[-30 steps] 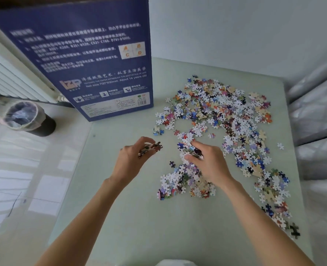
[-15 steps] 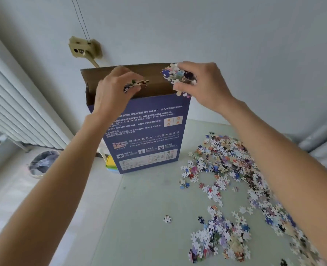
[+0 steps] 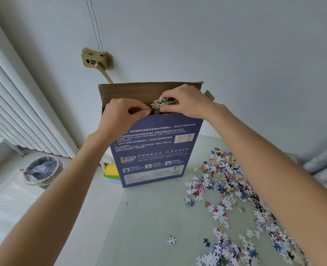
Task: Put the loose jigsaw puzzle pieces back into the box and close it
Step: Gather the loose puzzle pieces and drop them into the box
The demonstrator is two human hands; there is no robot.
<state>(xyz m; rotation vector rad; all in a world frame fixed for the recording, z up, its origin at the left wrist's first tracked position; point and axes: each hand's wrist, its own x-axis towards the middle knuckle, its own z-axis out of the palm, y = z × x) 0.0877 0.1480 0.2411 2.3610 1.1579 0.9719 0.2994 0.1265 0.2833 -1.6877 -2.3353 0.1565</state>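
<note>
A tall blue puzzle box [image 3: 155,150] stands upright on the pale green table [image 3: 149,217], its brown top flap open. Both hands are at its open top. My right hand [image 3: 185,101] grips a bunch of puzzle pieces [image 3: 159,104] right over the opening. My left hand [image 3: 120,112] is at the left of the opening with its fingers curled and pinched together; whatever it holds is hidden. Many loose pieces [image 3: 226,189] lie scattered over the right half of the table, and a single piece [image 3: 171,240] lies apart near the front.
A lined waste bin [image 3: 42,171] stands on the floor at the left below a white radiator [image 3: 15,112]. Yellow and green items [image 3: 111,172] sit behind the box's left side. A beige wall fitting [image 3: 96,59] with cords hangs above the box.
Both hands rose from the table with pieces to the box top, then lowered into the opening and drew closer together. The view tilted up toward the wall.
</note>
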